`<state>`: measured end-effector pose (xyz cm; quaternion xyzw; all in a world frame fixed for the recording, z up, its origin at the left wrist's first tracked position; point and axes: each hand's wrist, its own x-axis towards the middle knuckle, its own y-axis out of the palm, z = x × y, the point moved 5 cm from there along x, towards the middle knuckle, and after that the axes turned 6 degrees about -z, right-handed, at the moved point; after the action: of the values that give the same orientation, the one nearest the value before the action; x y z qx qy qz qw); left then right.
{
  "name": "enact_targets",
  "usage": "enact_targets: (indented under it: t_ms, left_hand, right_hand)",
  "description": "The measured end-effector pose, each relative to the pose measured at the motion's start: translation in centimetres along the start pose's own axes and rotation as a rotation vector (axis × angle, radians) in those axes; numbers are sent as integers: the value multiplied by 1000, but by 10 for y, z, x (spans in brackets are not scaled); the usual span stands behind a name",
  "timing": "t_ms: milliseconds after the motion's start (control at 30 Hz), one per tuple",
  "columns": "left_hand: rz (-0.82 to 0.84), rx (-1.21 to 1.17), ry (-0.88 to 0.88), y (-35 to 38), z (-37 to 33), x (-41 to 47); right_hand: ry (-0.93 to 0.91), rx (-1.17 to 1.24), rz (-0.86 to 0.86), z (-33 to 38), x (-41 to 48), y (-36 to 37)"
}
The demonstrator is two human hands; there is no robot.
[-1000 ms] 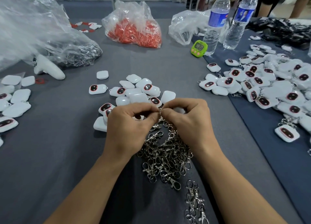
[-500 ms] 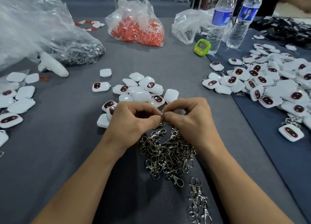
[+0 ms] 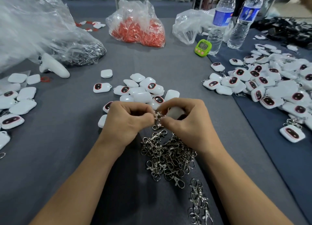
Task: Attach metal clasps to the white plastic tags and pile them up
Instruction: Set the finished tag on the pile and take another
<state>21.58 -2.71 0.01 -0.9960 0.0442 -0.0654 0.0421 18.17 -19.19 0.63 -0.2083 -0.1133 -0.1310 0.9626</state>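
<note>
Step in hand: fitting a clasp onto a tag, mid-join by the look of it. Left hand point(image 3: 128, 121) is curling its fingers in and pinching the metal clasp point(image 3: 157, 117). Right hand point(image 3: 189, 123) is cupping a white tag point(image 3: 173, 112) in curled fingers, thumb pressing in toward the clasp's ring end. Both hands are meeting just above the heap of loose clasps point(image 3: 168, 155), and the held clasp is dangling between them. Can't tell whether the ring is through the tag yet, since the fingers are hiding the joint.

Supply is sitting close: bare tags point(image 3: 140, 92) are lying just beyond the hands, and a smaller bunch of clasps point(image 3: 199, 202) nearer the person. The finished pile point(image 3: 270, 84), tags with clasps on, is spreading over the darker cloth point(image 3: 278, 157) to the right.

Next move, as a judgement: getting the ring fully threaded, which is calling for a tight pinch and a small twist. Then the right hand should be carrying the tag over to the finished pile. Risk: the dangling clasp is hanging near the heap and could be snagging another.
</note>
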Motion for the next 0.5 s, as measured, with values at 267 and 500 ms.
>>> enact_targets:
  t_ms: [267, 500]
  left_hand:
    - [-592, 337, 73, -39, 2, 5]
    - [-429, 616, 179, -22, -5, -4]
  right_hand:
    - [11, -266, -80, -3, -4, 6]
    - [-55, -480, 236, 5, -7, 24]
